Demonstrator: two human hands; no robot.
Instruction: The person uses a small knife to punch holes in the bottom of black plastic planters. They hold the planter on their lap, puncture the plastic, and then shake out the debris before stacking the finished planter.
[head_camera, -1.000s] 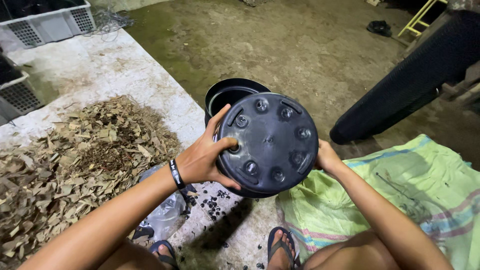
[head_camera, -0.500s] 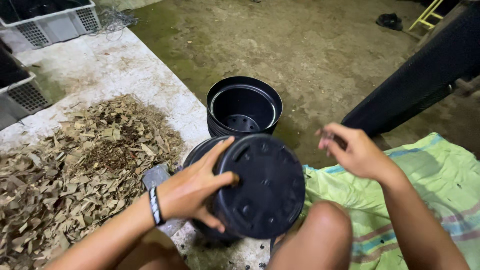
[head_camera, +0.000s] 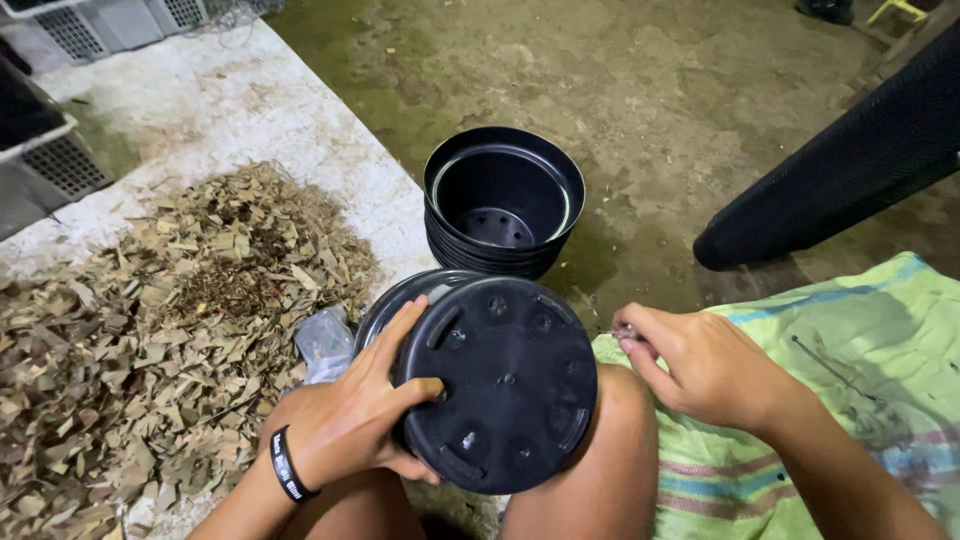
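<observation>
My left hand (head_camera: 360, 415) grips a black plastic plant pot (head_camera: 495, 385) by its side, with the holed bottom turned up toward me and resting against my knee. My right hand (head_camera: 700, 365) hovers just right of the pot, above a green striped cloth (head_camera: 830, 400), its fingertips pinched on something small and thin that I cannot make out. A stack of black pots (head_camera: 503, 200) stands upright on the ground beyond, mouth up.
A heap of dry brown leaf pieces (head_camera: 150, 330) covers the pale slab at left. A crumpled clear plastic bag (head_camera: 325, 340) lies by the heap. Grey crates (head_camera: 60, 150) stand at far left. A long black netted roll (head_camera: 850, 150) lies at right.
My left hand has lowered the pot toward my knee. My right hand let go of the pot, moved right and now pinches something small.
</observation>
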